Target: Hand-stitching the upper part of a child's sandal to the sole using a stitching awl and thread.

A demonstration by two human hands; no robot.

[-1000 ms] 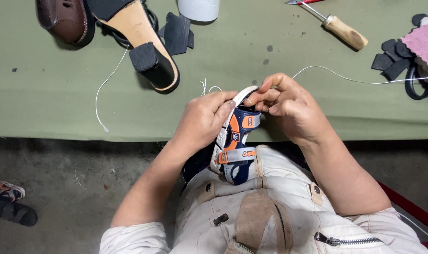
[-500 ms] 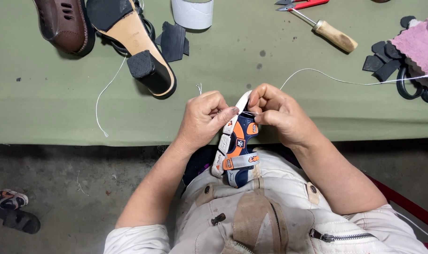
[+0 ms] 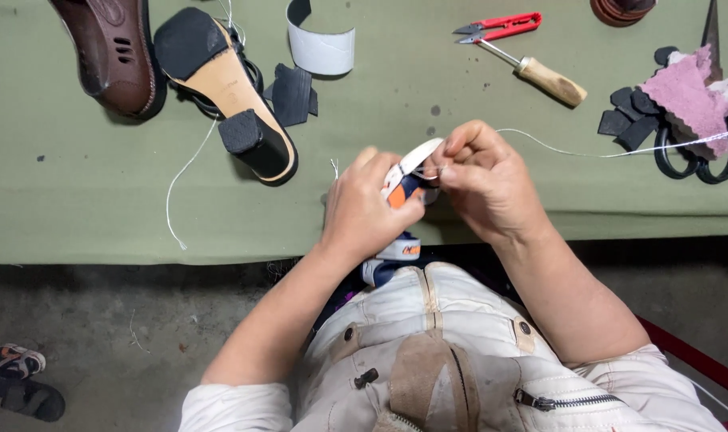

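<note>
— Olive-green cloth covers the table (image 3: pixel 476 200), w/ bare concrete floor below its near edge. What's in the hands?

— Small shoe (image 3: pixel 402 210), white w/ navy and orange panels, held over the person's lap at the table's front edge. Left hand (image 3: pixel 364 210) wraps the shoe's side, grip closed around it. Right hand (image 3: pixel 486 180) has thumb and fingers pinched narrow at the shoe's white upper edge; a white thread (image 3: pixel 620 152) runs from that pinch off to the right across the cloth. Can't tell if a needle sits in the pinch.

— And around them?

— Top left: brown shoe (image 3: pixel 108 56), sole up. Just beside it, a heeled sandal (image 3: pixel 228 88) lying w/ tan sole and black block heel showing. Black leather scraps (image 3: pixel 292 92) touch the sandal's right side; a curved white strip (image 3: pixel 320 48) stands above them. A second loose thread (image 3: pixel 184 176) trails left of the heel.

— Tools?

— Red thread snips (image 3: pixel 500 26) and a wooden-handled awl (image 3: pixel 540 76) at top centre-right, well apart from the hands. Far right: black-handled scissors (image 3: pixel 696 156) under a pink fabric piece (image 3: pixel 688 92), more dark scraps alongside.

— Anything on the floor?

— Pair of small sandals (image 3: pixel 20 380) at lower left. Person wears cream trousers w/ zips.
</note>
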